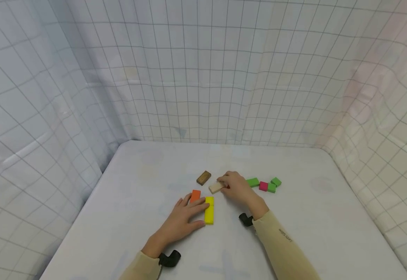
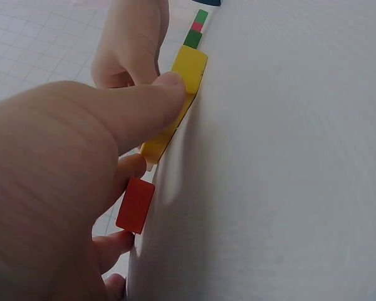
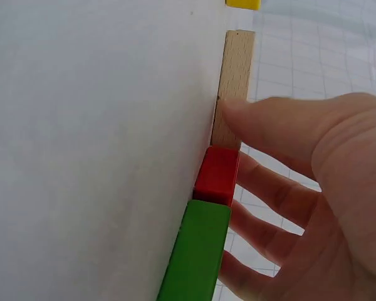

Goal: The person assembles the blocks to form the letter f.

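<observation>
My right hand (image 1: 237,187) pinches a plain wooden block (image 1: 216,188) between thumb and fingers. In the right wrist view a red block (image 3: 217,174) touches that block's end, followed by a long green block (image 3: 197,251); my right hand mostly covers the red one in the head view. My left hand (image 1: 180,218) lies with fingers spread, its thumb and a fingertip touching the side of the yellow blocks (image 1: 208,214), which stand end to end. Among the left fingers sits an orange block (image 1: 195,195), partly covered by them in the head view.
A dark brown block (image 1: 204,177) lies beyond the wooden one. To the right are a pink-red block (image 1: 263,186) and two small green blocks, one (image 1: 276,181) set at an angle. Grid-patterned white cloth (image 1: 203,77) walls in the white table (image 1: 147,163) at the back and sides.
</observation>
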### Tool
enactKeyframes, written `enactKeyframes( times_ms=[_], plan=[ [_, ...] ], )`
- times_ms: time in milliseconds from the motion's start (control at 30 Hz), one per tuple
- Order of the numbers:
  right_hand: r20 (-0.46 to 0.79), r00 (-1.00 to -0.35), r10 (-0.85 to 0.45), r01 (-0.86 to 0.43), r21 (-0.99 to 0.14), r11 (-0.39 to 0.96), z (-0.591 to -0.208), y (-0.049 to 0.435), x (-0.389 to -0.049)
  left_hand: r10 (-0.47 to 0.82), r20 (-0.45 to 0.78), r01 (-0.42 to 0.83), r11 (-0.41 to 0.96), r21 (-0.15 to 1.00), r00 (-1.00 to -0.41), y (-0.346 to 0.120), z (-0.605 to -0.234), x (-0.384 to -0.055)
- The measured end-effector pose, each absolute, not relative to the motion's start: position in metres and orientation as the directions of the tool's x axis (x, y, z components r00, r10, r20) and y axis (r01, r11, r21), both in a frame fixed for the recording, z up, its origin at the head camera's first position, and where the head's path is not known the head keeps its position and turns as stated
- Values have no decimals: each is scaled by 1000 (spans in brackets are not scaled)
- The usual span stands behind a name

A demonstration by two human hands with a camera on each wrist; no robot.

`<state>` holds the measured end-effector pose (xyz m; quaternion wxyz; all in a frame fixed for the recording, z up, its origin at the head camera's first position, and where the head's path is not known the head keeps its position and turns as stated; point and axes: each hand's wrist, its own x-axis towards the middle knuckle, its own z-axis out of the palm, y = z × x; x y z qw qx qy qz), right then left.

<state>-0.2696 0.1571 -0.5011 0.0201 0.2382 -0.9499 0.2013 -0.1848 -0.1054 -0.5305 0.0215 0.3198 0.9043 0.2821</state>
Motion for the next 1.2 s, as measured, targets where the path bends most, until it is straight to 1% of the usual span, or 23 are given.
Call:
enactKeyframes(
  times_ms=[333, 667, 800, 1033, 1200],
  plan=[
    [120, -904, -411, -424, -394, 816, -503, 160, -268, 584, 126, 553, 645, 527, -802, -105, -529, -183],
    [103, -915, -391, -396, -418, 817, -509, 162, -269, 594, 119, 560, 647, 517, -795, -105, -529, -183],
    [111, -916, -386, -394, -440, 807, -507, 163, -268, 594, 115, 561, 653, 509, -796, -105, -531, -185],
    [94, -925, -368, -371, -437, 820, -503, 162, -265, 587, 95, 546, 667, 506, -804, -105, -534, -185],
    [84, -936, -342, -340, -474, 812, -499, 161, -264, 590, 99, 551, 664, 505, -801, -106, -533, -185]
  ],
)
